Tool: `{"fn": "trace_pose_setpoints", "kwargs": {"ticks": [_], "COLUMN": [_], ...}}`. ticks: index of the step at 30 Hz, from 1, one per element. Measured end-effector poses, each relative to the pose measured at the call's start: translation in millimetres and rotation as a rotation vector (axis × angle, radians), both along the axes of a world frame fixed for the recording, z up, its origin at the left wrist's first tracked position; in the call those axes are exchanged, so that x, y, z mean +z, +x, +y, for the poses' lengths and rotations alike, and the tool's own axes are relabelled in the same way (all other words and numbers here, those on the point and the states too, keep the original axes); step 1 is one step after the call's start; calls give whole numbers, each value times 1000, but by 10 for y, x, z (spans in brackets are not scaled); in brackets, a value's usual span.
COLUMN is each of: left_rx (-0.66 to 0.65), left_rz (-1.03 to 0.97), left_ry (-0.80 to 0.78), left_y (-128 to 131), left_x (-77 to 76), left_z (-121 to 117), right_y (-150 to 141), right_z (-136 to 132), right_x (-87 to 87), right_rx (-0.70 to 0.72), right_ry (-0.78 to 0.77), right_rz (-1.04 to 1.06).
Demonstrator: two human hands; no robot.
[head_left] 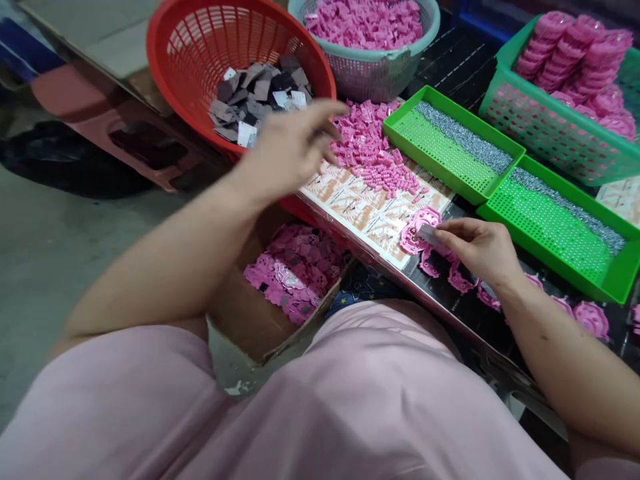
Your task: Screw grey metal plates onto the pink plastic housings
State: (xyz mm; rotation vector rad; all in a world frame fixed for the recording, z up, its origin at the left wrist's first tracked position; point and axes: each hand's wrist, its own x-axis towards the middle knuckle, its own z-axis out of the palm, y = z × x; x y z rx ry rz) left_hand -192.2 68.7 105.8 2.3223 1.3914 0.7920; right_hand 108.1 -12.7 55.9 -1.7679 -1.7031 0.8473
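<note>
My right hand (477, 250) pinches a small flat grey square (427, 233) between thumb and fingers. It holds the square against a round pink plastic part (415, 230) with a scalloped edge, at the table's near edge. My left hand (295, 147) hovers between the red basket (175, 73) and a heap of small pink plastic pieces (367, 133). Its fingers are apart and slightly blurred, and I see nothing in them. More pink parts (459, 277) lie in a row beneath my right wrist, partly hidden by it.
Grey squares (255, 87) fill the red basket's bottom. Two green trays (435, 143) hold small silvery pieces. Behind stand a pale basket (370, 70) of pink pieces and a teal basket (540, 127) of stacked pink parts. Below the table edge, a cardboard box (265, 313) holds pink parts.
</note>
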Motion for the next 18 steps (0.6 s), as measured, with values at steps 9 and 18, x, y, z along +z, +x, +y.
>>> {"fn": "trace_pose_setpoints", "kwargs": {"ticks": [9, 18], "left_rx": [410, -399], "left_rz": [451, 339], "left_ry": [148, 401], "left_y": [-614, 783], "left_x": [42, -438], "left_z": [557, -146], "right_y": [-220, 545], "right_z": [93, -822], "right_x": [-46, 573], "right_rx": [128, -220], "right_ry": [201, 691], "right_rz": [-306, -310]}}
